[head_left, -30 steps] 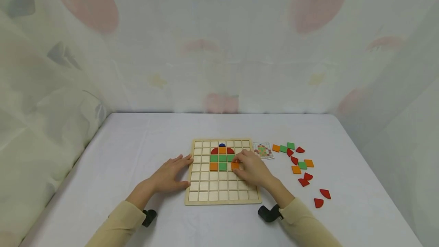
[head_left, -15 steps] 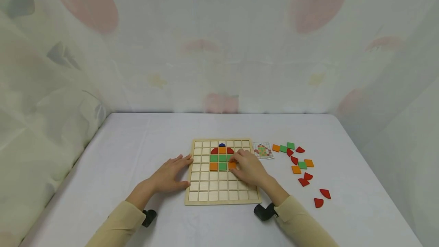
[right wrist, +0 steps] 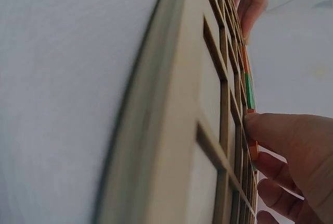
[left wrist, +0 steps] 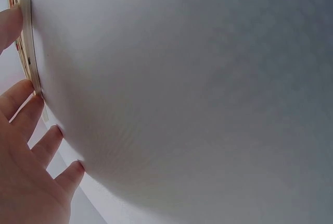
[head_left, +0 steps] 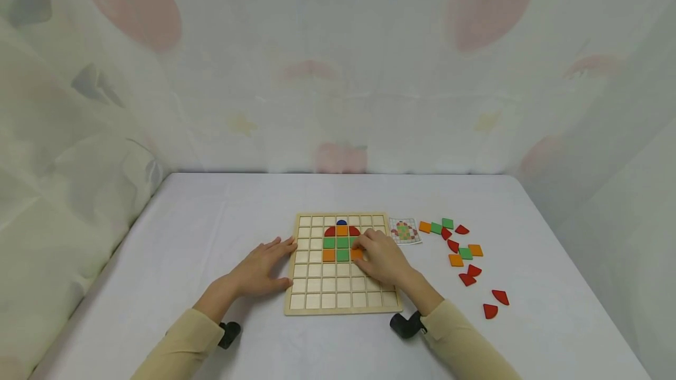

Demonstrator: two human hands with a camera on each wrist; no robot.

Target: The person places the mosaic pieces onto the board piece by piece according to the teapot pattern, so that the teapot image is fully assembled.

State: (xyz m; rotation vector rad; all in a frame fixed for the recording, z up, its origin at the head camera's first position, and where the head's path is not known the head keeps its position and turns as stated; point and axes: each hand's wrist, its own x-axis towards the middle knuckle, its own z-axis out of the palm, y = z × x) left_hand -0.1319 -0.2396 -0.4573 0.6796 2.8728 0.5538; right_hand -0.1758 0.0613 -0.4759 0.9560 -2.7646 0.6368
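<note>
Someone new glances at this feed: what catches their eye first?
Probably the bright cluster of tiles, blue, red, orange and green, in the upper middle of the wooden grid board. The person's right grip pinches an orange tile at that cluster's lower right corner. Beyond the board's right edge, loose red, green and orange pieces lie scattered on the white tabletop.

Orange square tile on gridded board, seating unclear
</note>
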